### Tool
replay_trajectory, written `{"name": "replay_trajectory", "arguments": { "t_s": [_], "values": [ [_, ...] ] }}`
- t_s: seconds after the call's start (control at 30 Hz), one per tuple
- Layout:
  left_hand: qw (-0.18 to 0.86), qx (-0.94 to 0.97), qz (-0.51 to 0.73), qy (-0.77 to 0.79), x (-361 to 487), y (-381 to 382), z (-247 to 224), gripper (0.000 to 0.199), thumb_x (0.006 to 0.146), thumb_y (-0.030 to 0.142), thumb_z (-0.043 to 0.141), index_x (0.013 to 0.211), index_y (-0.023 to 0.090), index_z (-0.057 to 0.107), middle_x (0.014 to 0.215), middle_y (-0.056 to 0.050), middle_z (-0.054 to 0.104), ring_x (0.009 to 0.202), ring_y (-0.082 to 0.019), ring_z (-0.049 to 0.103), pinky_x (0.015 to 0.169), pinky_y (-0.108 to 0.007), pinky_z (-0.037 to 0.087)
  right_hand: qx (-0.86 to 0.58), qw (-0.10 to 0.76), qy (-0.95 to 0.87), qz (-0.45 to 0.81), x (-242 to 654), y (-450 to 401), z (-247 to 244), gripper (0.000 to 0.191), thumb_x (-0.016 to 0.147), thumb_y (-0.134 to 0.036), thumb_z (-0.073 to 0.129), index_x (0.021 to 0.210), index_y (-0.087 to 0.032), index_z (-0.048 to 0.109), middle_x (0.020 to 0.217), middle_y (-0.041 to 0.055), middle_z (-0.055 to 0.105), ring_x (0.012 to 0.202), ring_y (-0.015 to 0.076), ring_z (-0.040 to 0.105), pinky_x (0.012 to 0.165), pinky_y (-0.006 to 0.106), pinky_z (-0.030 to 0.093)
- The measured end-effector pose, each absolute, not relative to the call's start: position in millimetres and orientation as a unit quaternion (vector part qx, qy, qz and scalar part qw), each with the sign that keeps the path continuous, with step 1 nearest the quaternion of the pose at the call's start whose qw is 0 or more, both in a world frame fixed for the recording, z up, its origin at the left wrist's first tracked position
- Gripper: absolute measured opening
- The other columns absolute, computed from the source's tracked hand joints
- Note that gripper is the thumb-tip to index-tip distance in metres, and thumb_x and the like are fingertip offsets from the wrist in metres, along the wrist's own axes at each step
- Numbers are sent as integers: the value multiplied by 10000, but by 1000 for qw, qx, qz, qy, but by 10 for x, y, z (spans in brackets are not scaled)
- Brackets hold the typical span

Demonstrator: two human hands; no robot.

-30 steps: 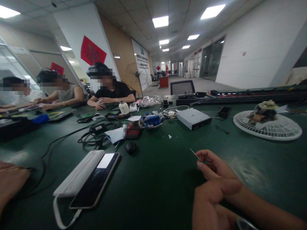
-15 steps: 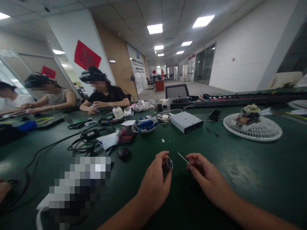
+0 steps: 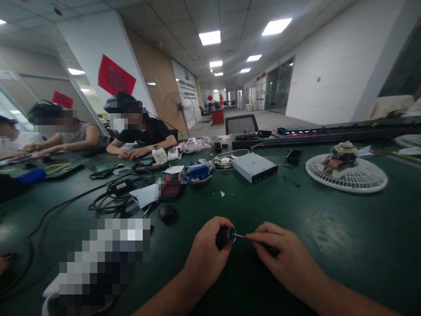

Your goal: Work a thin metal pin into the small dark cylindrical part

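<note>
My left hand [image 3: 208,248] is closed around a small dark cylinder [image 3: 226,235], whose round, metal-rimmed open end faces right. In my right hand [image 3: 283,250] is a thin metal rod-like tool [image 3: 239,236], pinched between the fingers and pointing left. The tool's tip reaches the cylinder's open end; how far it goes inside cannot be made out. Both hands are above the green table [image 3: 263,206].
A black mouse [image 3: 167,213] and coiled black cables [image 3: 120,186] lie left of my hands. Farther back are a silver drive box [image 3: 255,166] and a white fan grille [image 3: 345,175]. Other people [image 3: 141,131] sit at the left.
My right hand has brought the tool's tip to the cylinder's rim, and the tool lies flatter. My left hand has lowered slightly with the cylinder. The camera view has shifted a little.
</note>
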State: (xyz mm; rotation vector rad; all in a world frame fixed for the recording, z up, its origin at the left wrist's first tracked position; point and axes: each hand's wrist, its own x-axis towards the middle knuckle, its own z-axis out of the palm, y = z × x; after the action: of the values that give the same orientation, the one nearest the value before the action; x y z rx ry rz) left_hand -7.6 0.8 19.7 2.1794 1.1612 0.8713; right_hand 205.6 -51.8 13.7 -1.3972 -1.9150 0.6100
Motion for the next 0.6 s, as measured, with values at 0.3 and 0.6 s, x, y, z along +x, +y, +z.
{"name": "replay_trajectory", "arguments": {
  "t_s": [0.3, 0.6],
  "values": [
    [241, 835, 327, 371, -81, 6, 192, 361, 773, -28, 610, 1037, 215, 646, 1091, -23, 675, 1031, -186, 641, 920, -346, 520, -527, 341, -752, 199, 2036, -568, 132, 332, 924, -188, 522, 1130, -303, 756, 996, 36, 680, 808, 170, 662, 685, 316, 533],
    [224, 844, 322, 366, -89, -17, 204, 392, 803, 3, 622, 1109, 240, 683, 1140, -28, 682, 1063, -195, 647, 957, -358, 531, -520, 337, -760, 195, 2043, -578, 174, 316, 871, -148, 548, 1054, -279, 770, 926, 23, 685, 759, 163, 658, 666, 307, 511]
  ]
}}
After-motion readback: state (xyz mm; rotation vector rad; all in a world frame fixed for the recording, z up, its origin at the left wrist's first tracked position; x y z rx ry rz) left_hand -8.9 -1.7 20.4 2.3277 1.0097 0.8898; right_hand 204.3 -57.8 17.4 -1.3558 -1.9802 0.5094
